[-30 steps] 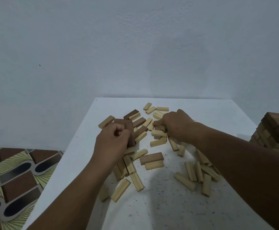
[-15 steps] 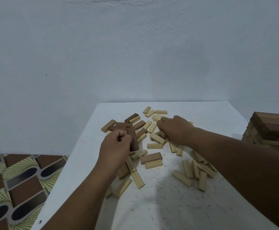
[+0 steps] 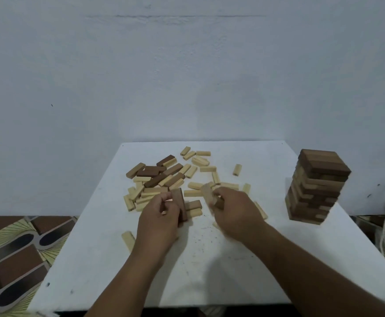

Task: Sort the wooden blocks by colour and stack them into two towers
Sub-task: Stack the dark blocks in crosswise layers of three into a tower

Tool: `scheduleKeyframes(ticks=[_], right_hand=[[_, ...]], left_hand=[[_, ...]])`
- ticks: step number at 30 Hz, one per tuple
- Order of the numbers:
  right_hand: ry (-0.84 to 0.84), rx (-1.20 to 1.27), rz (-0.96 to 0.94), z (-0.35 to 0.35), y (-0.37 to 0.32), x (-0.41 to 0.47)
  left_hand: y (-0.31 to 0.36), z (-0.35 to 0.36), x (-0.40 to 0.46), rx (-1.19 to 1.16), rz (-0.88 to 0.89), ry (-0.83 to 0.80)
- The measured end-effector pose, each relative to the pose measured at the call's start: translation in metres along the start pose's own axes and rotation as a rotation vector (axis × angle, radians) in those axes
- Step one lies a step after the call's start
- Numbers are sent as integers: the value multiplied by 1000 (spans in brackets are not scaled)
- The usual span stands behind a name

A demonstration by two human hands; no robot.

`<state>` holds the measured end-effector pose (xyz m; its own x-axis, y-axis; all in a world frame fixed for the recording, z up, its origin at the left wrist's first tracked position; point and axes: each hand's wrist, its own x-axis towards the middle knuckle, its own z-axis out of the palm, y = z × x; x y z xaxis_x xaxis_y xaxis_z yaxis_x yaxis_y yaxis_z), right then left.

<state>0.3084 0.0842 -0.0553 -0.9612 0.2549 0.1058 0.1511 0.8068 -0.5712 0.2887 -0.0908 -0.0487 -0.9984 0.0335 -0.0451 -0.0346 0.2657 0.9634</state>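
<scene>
White table (image 3: 278, 259), scattered blocks (image 3: 164, 177), hands gripping brown block (image 3: 180, 205), seemingly blurred block (image 3: 208, 194)

dim, soft light; motion-blurred hands (image 3: 235, 211)

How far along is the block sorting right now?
One tower of mostly dark blocks stands at the right of the table. The left hand and right hand each hold brown blocks. No light tower is visible; the loose pile remains unsorted.

You see matt wood blocks (image 3: 161, 179), pale and dark brown, on a white matt table (image 3: 232, 271) with small specks; the tower (image 3: 317, 186) looks the same wood, perhaps smooth.
</scene>
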Motion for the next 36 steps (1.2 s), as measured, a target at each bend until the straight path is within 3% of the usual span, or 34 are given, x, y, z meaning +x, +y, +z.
scheduleKeyframes(ticks=[4,14,19,31,36], right_hand=[[36,111,53,7,2,-55],[78,-47,-57,22,13,-109],[93,113,-32,14,16,-110],[183,-73,-95,21,39,-93],[221,45,-151,24,32,-92]], left_hand=[[-14,5,-36,5,29,-46],[-44,6,-63,451,324,-152],[-58,7,-60,688,462,-68],[-61,-1,-51,554,530,-82],[-58,0,-51,533,496,-115]])
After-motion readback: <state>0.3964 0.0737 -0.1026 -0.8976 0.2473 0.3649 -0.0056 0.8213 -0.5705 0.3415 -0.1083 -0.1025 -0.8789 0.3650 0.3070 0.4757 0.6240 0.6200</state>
